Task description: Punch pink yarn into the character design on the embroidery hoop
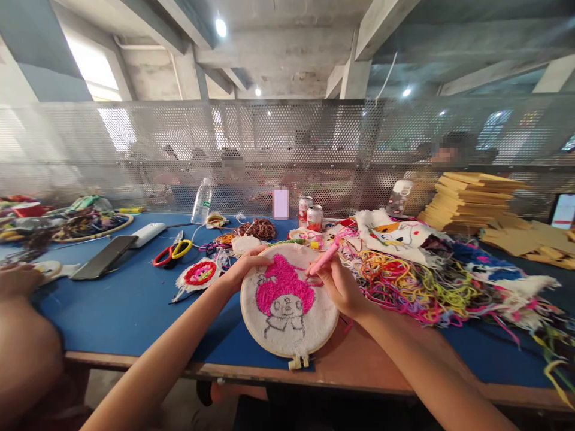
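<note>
Embroidery hoop (288,305) with a pink-haired figure stitched on white cloth sits tilted at the table's (126,305) near edge, between your hands. Your left hand (245,263) grips its upper left rim, fingers curled over the wood. Your right hand (341,284) is closed around a pink punch needle (324,258), its tip at the cloth's upper right. Loose tangled yarn (404,281) lies just to the right; scissors (173,251) and a phone (104,256) sit farther left.
</note>
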The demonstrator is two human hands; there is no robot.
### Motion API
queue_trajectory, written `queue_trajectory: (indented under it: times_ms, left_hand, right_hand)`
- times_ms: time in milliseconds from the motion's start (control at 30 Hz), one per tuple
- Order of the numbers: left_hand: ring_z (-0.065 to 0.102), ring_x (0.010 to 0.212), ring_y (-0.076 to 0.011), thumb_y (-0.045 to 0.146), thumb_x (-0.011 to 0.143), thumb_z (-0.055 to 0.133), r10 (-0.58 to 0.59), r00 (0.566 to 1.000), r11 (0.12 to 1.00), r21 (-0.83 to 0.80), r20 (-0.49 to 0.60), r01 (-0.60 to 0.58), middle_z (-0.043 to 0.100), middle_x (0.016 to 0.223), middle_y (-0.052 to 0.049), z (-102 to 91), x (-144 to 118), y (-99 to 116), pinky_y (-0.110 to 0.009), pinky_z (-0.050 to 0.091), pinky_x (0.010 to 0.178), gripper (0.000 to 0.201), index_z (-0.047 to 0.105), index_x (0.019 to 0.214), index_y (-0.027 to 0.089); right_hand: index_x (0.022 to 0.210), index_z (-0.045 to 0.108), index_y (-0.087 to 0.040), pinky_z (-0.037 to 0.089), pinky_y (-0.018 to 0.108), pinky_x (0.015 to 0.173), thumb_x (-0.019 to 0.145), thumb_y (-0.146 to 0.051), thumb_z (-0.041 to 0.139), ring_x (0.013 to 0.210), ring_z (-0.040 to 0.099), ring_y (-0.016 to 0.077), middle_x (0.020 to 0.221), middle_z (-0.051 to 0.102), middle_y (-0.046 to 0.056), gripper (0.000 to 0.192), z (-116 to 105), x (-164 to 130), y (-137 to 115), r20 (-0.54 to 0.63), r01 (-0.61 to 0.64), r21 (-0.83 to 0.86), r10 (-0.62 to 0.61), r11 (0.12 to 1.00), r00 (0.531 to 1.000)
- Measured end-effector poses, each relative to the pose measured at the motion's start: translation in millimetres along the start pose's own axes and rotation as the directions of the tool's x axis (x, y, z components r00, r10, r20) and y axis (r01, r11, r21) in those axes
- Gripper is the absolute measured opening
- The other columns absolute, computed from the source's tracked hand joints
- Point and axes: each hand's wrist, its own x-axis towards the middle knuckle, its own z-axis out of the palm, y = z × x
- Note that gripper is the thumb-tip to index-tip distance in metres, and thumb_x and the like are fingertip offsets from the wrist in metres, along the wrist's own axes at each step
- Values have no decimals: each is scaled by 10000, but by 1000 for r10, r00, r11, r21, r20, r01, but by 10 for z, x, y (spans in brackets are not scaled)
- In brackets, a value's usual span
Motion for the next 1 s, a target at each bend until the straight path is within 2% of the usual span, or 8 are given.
queue_trajectory:
  times_ms: [200,367,567,867,1000]
  left_hand:
    - [507,450,-95,192,562,647,6,1000,1000,-5,1,-6,543,544,36,3,-9,3,-184,366,436,226,528,750,153]
    - [503,442,-94,191,557,646,4,1000,1000,-7,-4,-4,545,538,37,17,-19,21,-184,372,434,227,527,746,150]
    - [513,458,-95,190,569,640,29,1000,1000,6,4,-29,564,564,35,26,-26,24,-182,384,433,209,519,736,153]
    - [496,435,-87,198,604,634,42,998,999,24,47,-44,539,556,38,-53,19,-53,-178,352,412,200,507,752,155]
    - [506,453,-93,184,607,620,56,997,998,15,46,-56,548,586,35,-67,25,-70,-186,373,427,202,519,779,156]
  right_hand:
    - [953,409,-229,521,302,716,931,-291,371,843,662,183,878,672,61,76,6,0,12,27,18,2,-18,1000,999]
    - [973,416,-225,518,306,709,932,-287,373,813,671,185,885,684,66,86,14,0,6,34,28,-64,-26,998,999]
    - [892,522,-223,493,280,765,906,-249,452,878,638,161,934,661,45,76,-17,42,-31,144,98,-60,-89,993,986]
    - [842,570,-215,483,295,760,874,-224,510,843,617,159,885,654,33,69,-3,68,-34,215,162,-205,-117,965,970]
    - [869,552,-207,493,285,714,883,-249,486,792,638,164,850,668,37,79,5,51,-37,141,103,-238,-71,966,987]
